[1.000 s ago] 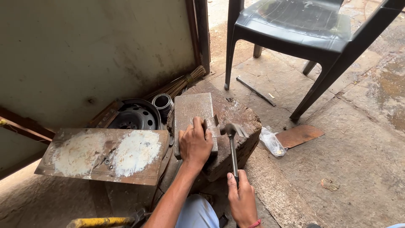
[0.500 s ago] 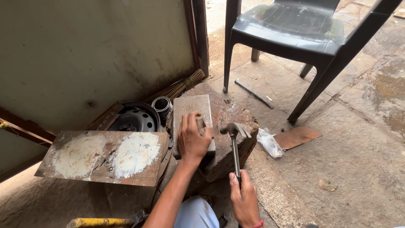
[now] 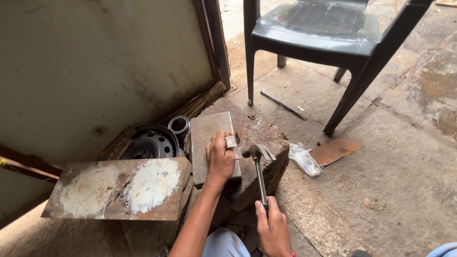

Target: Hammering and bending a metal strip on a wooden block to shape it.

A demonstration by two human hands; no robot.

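Note:
My left hand (image 3: 220, 157) grips a small bent piece of sheet metal (image 3: 233, 141) and holds it against the edge of a flat steel block (image 3: 205, 131). The block lies on a worn wooden stump (image 3: 264, 138). My right hand (image 3: 273, 227) is closed around the handle of a claw hammer (image 3: 258, 166). The hammer head sits just right of the metal piece, close above the stump.
A black plastic chair (image 3: 318, 29) stands beyond the stump. A steel wheel rim (image 3: 150, 144), a small can (image 3: 179, 125) and a broom (image 3: 200, 103) rest against the wall. A white-stained board (image 3: 119, 188) lies left. A rusty plate (image 3: 335, 150), plastic bag (image 3: 304, 159) and rod (image 3: 283, 104) lie on the concrete floor.
The hammer head has come down closer to the metal piece. My left hand has shifted slightly, keeping the piece at the block's edge.

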